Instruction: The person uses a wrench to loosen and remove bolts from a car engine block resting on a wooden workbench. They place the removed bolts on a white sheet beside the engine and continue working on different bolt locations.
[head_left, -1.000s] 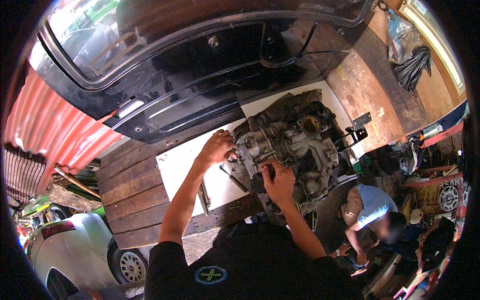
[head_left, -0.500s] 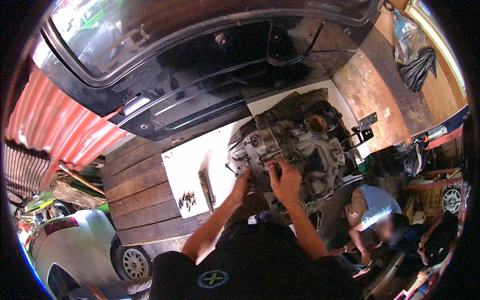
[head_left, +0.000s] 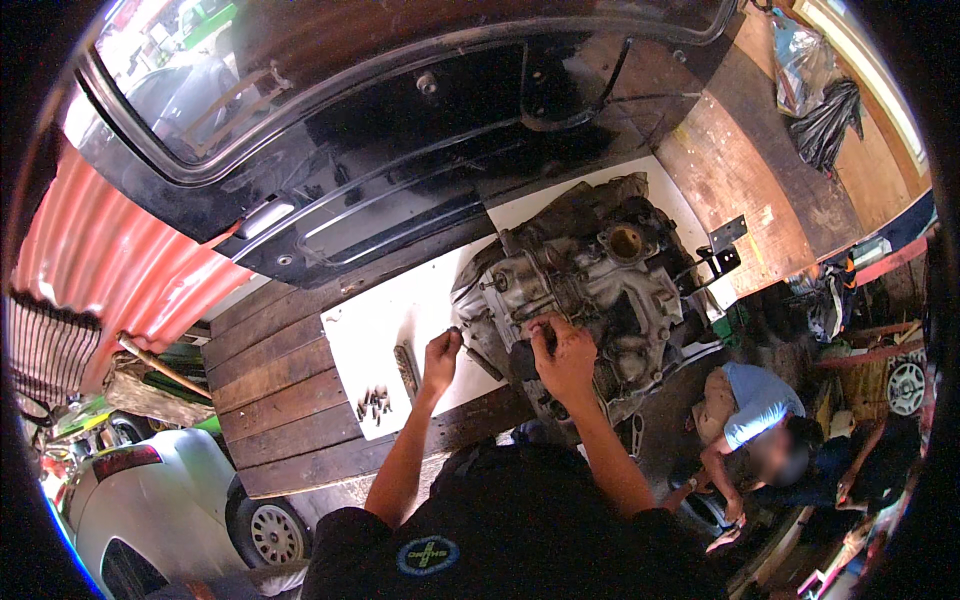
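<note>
A greasy metal engine (head_left: 615, 290) lies on a white board (head_left: 365, 330) on the bench. My right hand (head_left: 567, 362) is at its near side, thumb and fingers pinched close to the casing; what they hold, if anything, is too small to make out. My left hand (head_left: 440, 362) is closed over the board, left of the engine, with a small dark end showing at its fingertips. A short dark rod (head_left: 484, 364) lies between the left hand and the engine. Several small bolts (head_left: 374, 402) are grouped on the board, near a long dark metal piece (head_left: 405, 368).
A black vehicle door panel (head_left: 400, 150) stands behind the bench of wooden planks (head_left: 270, 380). A metal bracket (head_left: 722, 248) sits right of the engine. At the lower right a person in a blue shirt (head_left: 757, 400) crouches. A silver car (head_left: 160, 500) is at the lower left.
My left hand has moved left, away from the engine's edge and over the board. The right hand stays at the casing. The view has shifted slightly.
</note>
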